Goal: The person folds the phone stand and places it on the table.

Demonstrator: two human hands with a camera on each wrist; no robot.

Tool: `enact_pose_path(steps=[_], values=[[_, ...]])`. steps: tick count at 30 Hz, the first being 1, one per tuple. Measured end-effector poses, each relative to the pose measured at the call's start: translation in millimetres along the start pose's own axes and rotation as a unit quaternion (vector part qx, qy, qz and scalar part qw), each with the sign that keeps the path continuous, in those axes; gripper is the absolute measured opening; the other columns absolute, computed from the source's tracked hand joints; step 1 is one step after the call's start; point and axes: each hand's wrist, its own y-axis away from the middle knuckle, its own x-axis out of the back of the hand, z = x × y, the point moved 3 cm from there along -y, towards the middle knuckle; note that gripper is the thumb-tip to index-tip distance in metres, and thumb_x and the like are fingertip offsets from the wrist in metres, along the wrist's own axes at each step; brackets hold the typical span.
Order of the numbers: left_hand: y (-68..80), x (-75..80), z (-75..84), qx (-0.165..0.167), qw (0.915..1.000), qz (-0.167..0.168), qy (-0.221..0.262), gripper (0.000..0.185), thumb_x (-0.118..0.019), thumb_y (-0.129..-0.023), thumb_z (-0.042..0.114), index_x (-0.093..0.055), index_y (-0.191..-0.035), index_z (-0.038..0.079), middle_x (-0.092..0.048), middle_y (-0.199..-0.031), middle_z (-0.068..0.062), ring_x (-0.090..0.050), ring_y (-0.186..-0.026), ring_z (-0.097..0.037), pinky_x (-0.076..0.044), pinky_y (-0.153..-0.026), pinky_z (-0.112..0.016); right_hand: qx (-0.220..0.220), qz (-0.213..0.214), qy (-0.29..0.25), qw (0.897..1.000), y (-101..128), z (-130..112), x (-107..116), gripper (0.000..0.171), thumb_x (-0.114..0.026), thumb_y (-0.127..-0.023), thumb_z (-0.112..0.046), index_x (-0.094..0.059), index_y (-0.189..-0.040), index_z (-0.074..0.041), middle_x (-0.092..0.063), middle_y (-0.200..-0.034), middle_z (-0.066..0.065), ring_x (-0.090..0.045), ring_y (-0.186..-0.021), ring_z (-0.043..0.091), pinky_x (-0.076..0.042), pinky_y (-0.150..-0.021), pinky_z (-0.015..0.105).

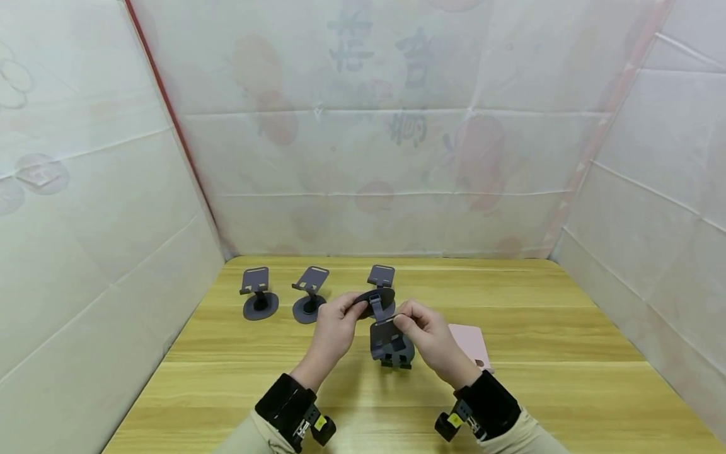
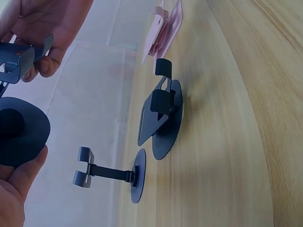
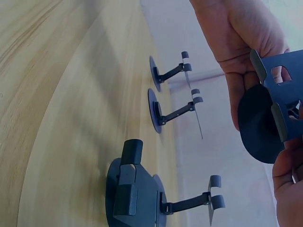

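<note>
Above the table both hands hold one dark grey folding phone stand (image 1: 377,304), raised clear of the tabletop. My left hand (image 1: 336,326) pinches its round base (image 2: 26,132) between thumb and fingers. The upper plate, with two hooked lips (image 3: 279,120), is pinched at its edge by my right hand (image 1: 431,337). The stand's arm is unfolded between base and plate. Just below it, a folded dark phone stand (image 2: 165,118) lies on the table. A pink folded phone stand (image 1: 469,343) lies beside my right hand, partly hidden by it in the head view.
Farther back on the wooden table (image 1: 539,315) stand three unfolded dark stands: one at the left (image 1: 258,293), another (image 1: 311,293) beside it, and a third (image 1: 381,276) partly behind the held stand. White sheeting (image 1: 368,157) encloses the back and sides.
</note>
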Motion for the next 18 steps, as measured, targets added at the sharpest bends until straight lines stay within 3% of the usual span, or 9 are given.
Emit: enact_pose_path(steps=[5,11,14,18], values=[[0.5,0.9,1.4,-0.017,0.9998,-0.002,-0.014,0.015,-0.063,-0.101,0.006,-0.077,-0.107,0.007,-0.078,-0.097,-0.007,-0.062,-0.067,-0.01,-0.047,-0.058,-0.023,0.006,0.002,0.01,1.0,1.2,-0.5,-0.9,0.02,-0.055,-0.107,-0.015,-0.054,-0.088,-0.008,-0.046,-0.084,0.003,-0.046,-0.075,0.018,-0.04,-0.065,0.029],[1.6,2.1,4.2,-0.05,0.9983,0.006,-0.028,0.014,-0.064,-0.1,0.004,-0.077,-0.104,0.007,-0.078,-0.093,-0.007,-0.047,-0.052,-0.003,-0.045,-0.054,-0.023,0.003,0.01,0.014,1.0,3.2,-1.6,-1.6,0.023,-0.054,-0.107,-0.015,-0.049,-0.085,-0.009,-0.039,-0.079,0.001,-0.042,-0.071,0.016,-0.036,-0.063,0.029],[1.9,2.5,5.6,-0.061,0.9975,0.012,-0.035,0.014,-0.064,-0.1,0.003,-0.077,-0.103,0.006,-0.078,-0.093,-0.007,-0.051,-0.053,-0.003,-0.05,-0.058,-0.024,0.006,0.011,0.016,1.0,3.6,-2.0,-2.1,0.024,-0.054,-0.107,-0.015,-0.048,-0.084,-0.008,-0.038,-0.078,0.002,-0.041,-0.071,0.017,-0.036,-0.062,0.029],[2.9,2.6,6.8,-0.072,0.9961,0.019,-0.048,0.014,-0.064,-0.1,0.003,-0.077,-0.104,0.006,-0.078,-0.094,-0.008,-0.068,-0.065,-0.009,-0.058,-0.067,-0.026,0.005,0.012,0.02,1.0,3.9,-1.8,-2.6,0.024,-0.053,-0.107,-0.015,-0.049,-0.085,-0.007,-0.038,-0.078,0.003,-0.042,-0.071,0.017,-0.036,-0.063,0.03]])
